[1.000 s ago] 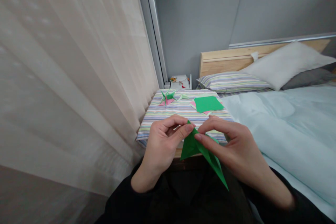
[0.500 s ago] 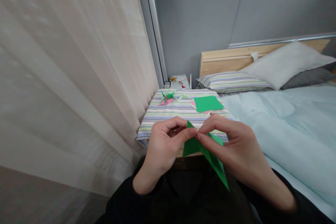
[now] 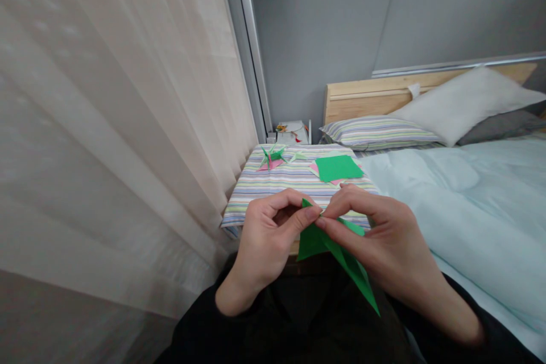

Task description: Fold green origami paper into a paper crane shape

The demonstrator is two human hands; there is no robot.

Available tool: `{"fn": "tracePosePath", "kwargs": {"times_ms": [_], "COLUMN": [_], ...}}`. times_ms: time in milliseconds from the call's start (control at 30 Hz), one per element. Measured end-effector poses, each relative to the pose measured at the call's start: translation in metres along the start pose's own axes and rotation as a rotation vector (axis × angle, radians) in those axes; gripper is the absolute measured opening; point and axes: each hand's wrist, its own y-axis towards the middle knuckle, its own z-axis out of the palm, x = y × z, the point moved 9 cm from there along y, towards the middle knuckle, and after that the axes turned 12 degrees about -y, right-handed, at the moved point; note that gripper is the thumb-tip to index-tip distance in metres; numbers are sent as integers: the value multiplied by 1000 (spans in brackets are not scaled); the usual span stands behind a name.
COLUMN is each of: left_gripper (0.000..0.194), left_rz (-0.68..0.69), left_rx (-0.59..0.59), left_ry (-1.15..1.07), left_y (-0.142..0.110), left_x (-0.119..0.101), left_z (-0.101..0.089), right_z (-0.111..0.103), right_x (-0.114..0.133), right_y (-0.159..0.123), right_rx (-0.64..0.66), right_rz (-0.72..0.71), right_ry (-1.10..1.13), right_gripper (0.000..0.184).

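Observation:
A folded piece of green origami paper (image 3: 350, 266) hangs between my hands above my lap, one long point slanting down to the right. My left hand (image 3: 271, 244) pinches its upper edge between thumb and forefinger. From the other side my right hand (image 3: 379, 239) is closed on it too, thumb and fingertips meeting close to the left thumb. The fold right at the fingertips is partly hidden. Beyond the hands, green paper sheets (image 3: 339, 168) lie over pink ones on the striped cloth (image 3: 247, 193). Folded paper cranes (image 3: 272, 156) stand at the cloth's far left.
A bed with a pale blue quilt (image 3: 478, 199) and pillows (image 3: 473, 102) lies to the right, its wooden headboard (image 3: 362, 99) against the grey wall. A pale curtain (image 3: 149, 125) hangs close on the left. Behind the cloth stands a small white box (image 3: 292, 132).
The lower tip of the green paper has swung slightly down and to the right. Both hands keep their pinch at nearly the same place.

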Motion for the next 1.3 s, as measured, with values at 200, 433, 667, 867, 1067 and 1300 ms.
{"fn": "tracePosePath", "kwargs": {"times_ms": [200, 433, 667, 867, 1067, 1300], "left_gripper": [10, 7, 5, 6, 13, 12], "left_rz": [39, 72, 122, 83, 42, 22], "left_rx": [-73, -81, -22, -39, -23, 37], "left_ry": [-98, -152, -199, -169, -244, -217], "left_y": [2, 0, -2, -1, -1, -1], "left_x": [9, 10, 3, 11, 11, 7], "left_z": [-10, -12, -5, -12, -9, 0], "right_z": [0, -2, -2, -8, 3, 12], "right_x": [1, 2, 5, 5, -6, -17], "right_y": [-2, -3, -4, -4, -2, -2], "right_rx": [-26, -50, -50, -85, 64, 149], "right_rz": [-47, -58, -72, -34, 50, 138], "right_ry": [-9, -3, -5, 43, 235, 370], "right_gripper": [18, 18, 19, 16, 14, 13]}}
